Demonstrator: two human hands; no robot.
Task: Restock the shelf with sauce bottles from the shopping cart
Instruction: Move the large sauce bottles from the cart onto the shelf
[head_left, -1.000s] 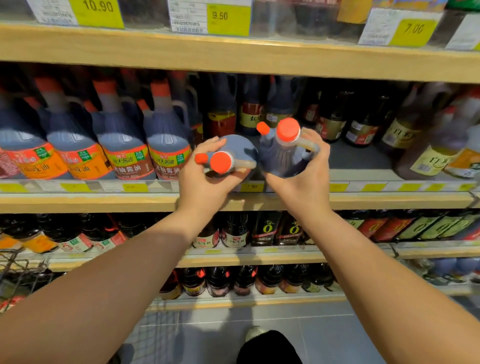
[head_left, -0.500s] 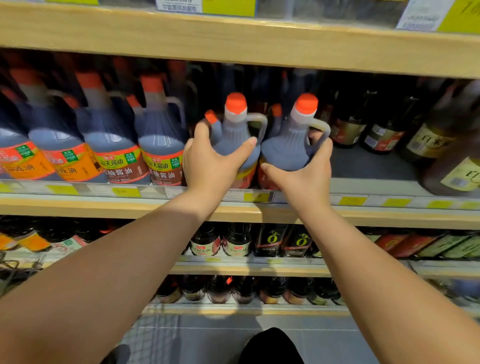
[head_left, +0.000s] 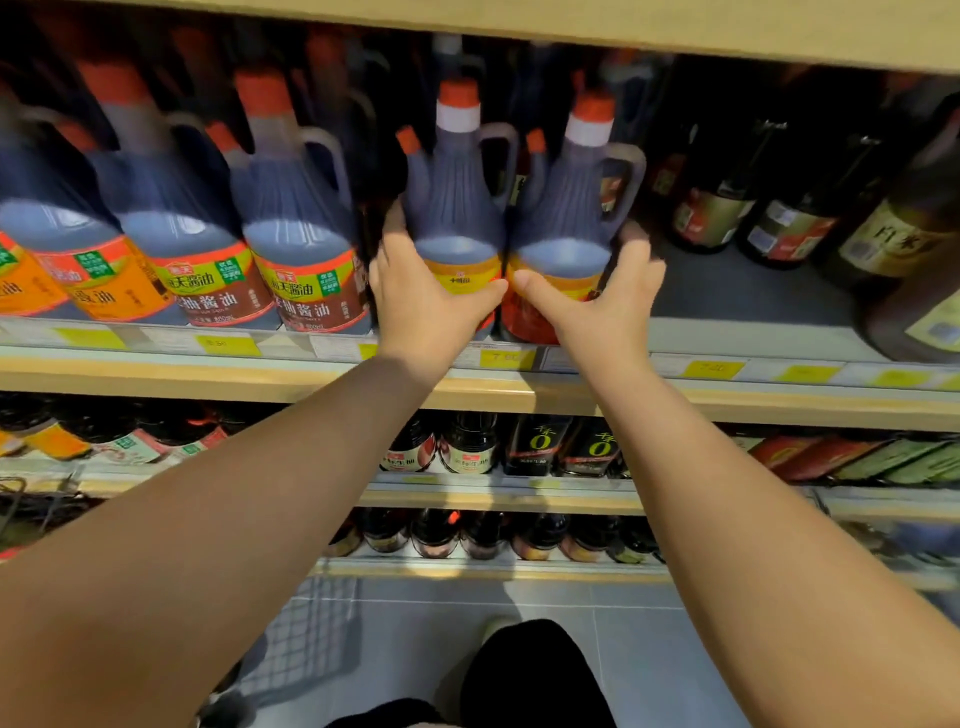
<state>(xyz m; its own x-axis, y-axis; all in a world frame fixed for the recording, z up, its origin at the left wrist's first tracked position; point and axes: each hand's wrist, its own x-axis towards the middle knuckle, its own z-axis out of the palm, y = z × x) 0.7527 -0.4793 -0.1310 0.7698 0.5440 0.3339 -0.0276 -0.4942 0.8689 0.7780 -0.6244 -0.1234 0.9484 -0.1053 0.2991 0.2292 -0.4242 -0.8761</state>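
Note:
Two dark sauce jugs with orange caps and side handles stand upright, side by side, at the front of the middle shelf. My left hand grips the lower body of the left jug, thumb across its yellow label. My right hand grips the right jug the same way, fingers wrapped round its right side. The two thumbs nearly meet between the jugs.
A row of similar jugs with orange-green labels fills the shelf to the left. Brown bottles stand at the right rear, with bare shelf floor before them. Smaller bottles line the lower shelves. The cart's wire mesh shows at bottom left.
Both jugs went from tilted toward me to upright, then farther back onto the shelf. My hands slid down from their shoulders to the labelled bodies.

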